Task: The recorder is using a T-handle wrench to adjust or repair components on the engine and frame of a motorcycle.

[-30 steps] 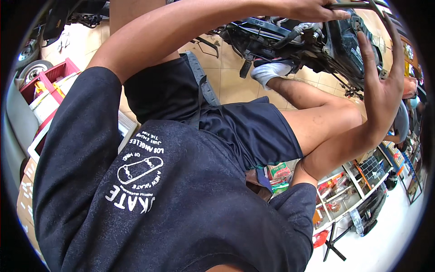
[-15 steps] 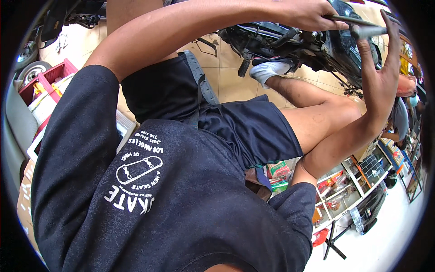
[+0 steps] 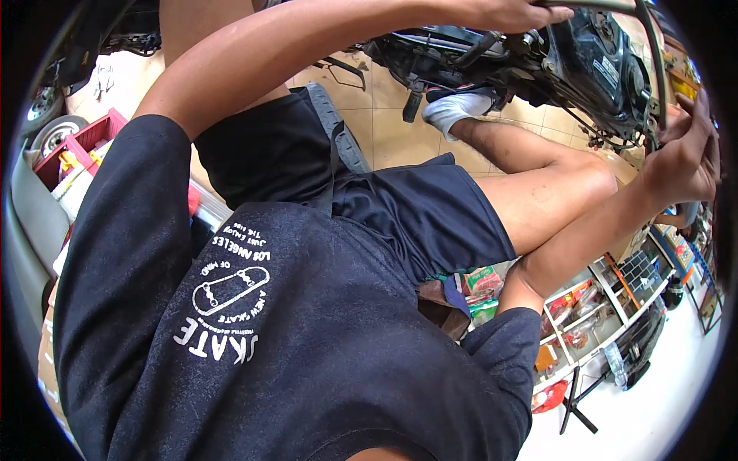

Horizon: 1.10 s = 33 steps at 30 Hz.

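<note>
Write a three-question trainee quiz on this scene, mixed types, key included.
1. True or false: the left hand, holding a dark strip, is higher in the picture than the right hand.
2. Where does the motorcycle beside the white sock appear? A) lower left B) bottom centre C) upper right
3. Fill in: the dark shirt bears a skateboard drawing in ____ lines.

Key: 1 true; 2 C; 3 white.

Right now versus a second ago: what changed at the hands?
Right hand: shifted down and rightward; fingers, upright before, now partly curled. Black tube: now bends down to the right hand; can't tell whether that hand grips it. Left hand: slightly left, grip still on the tube. Unchanged: motorcycle in place.
</note>
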Motion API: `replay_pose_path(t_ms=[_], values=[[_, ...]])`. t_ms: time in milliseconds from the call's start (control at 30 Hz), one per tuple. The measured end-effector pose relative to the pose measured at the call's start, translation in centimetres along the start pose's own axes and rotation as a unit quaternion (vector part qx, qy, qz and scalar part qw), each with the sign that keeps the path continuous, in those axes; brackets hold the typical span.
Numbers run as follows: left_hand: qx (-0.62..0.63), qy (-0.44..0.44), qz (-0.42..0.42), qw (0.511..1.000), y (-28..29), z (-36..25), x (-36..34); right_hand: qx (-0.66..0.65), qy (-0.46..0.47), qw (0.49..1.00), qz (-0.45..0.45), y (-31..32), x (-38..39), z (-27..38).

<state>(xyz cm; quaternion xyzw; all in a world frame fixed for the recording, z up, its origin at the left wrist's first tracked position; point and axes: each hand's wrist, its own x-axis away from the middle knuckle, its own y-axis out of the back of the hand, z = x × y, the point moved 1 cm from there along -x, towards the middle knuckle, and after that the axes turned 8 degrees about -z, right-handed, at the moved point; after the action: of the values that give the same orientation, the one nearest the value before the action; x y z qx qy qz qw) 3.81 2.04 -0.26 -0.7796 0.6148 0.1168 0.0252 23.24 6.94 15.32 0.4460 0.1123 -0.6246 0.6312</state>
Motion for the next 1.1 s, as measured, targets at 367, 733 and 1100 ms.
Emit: replay_pose_path(t_ms=[367, 733, 1100], values=[[-0.010, -0.060, -0.019, 0.998, -0.9, -0.1, -1.1, 0.035, -0.011, 0.999, -0.003, 1.2, 1.1, 1.5], [0.004, -0.050, -0.009, 0.999, -0.8, -0.1, -1.1, 0.085, 0.049, 0.989, 0.112, 1.6, 0.9, 3.3], [-0.028, -0.089, 0.002, 0.996, -0.7, 0.2, -1.5, 0.164, 0.027, 0.968, 0.189, 0.0, 1.7, 1.9]])
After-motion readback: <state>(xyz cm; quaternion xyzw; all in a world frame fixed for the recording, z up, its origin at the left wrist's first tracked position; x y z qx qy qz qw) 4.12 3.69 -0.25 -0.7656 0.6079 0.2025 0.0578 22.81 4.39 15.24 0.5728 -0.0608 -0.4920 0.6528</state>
